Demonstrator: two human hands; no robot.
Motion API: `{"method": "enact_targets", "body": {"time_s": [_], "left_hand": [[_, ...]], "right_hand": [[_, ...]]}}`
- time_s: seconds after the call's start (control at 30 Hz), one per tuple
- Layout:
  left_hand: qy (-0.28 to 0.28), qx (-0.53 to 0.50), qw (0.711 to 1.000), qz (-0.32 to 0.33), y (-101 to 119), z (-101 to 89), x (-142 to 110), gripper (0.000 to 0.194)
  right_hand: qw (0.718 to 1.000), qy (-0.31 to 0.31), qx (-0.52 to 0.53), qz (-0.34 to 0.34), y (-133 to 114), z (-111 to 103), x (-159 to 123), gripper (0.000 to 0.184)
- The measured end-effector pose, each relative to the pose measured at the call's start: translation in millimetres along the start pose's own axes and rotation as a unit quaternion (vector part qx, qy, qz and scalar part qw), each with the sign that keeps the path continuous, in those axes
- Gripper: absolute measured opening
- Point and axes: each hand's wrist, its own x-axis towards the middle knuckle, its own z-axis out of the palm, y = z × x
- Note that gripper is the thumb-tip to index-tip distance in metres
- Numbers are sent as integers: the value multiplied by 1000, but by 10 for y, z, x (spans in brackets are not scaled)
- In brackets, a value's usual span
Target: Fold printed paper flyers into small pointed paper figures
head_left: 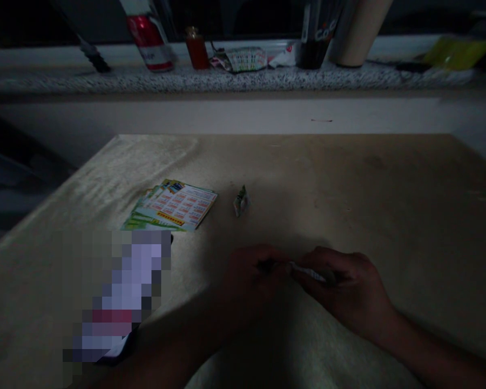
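Note:
Over the near middle of the table, both hands meet at a small folded piece of printed paper. My right hand grips it between thumb and fingers. At its left end, the fingers of my left hand are closed in a pinch, though shadow hides much of them. Beyond the hands stands another small folded paper piece, green and white. To its left lies a fanned pile of printed cards with calendar-like grids.
A blurred-out phone lies on the table at the near left. Behind, a speckled stone sill holds a red can, a small orange-red bottle, a crumpled wrapper, a dark-filled cup and a beige cylinder.

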Motion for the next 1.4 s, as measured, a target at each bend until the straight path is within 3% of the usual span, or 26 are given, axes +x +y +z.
{"method": "enact_targets", "body": {"time_s": [0.23, 0.47, 0.63, 0.77, 0.93, 1.17, 1.4], "left_hand": [[-18, -40, 998, -43, -9, -44, 22, 18], [-4, -90, 994, -69, 10, -15, 15, 8], [-37, -159, 983, -79, -4, -38, 47, 11], [-30, -110, 992, -53, -11, -42, 32, 13], [-18, 9, 999, 34, -16, -20, -15, 17], [-31, 97, 994, 38, 36, -24, -24, 19], [-54, 65, 995, 58, 8, -49, -48, 22]], "right_hand": [[995, 14, 74, 68, 28, 4, 15, 11], [999, 20, 32, 4, 59, 7, -15, 12], [998, 29, 58, 29, 26, 7, 10, 6], [996, 23, 78, 38, 39, 15, 20, 6], [992, 33, 106, 55, 67, 13, 5, 27], [996, 46, 78, 27, 44, 4, 17, 14], [999, 13, 31, 6, 67, -7, -8, 17]]}}
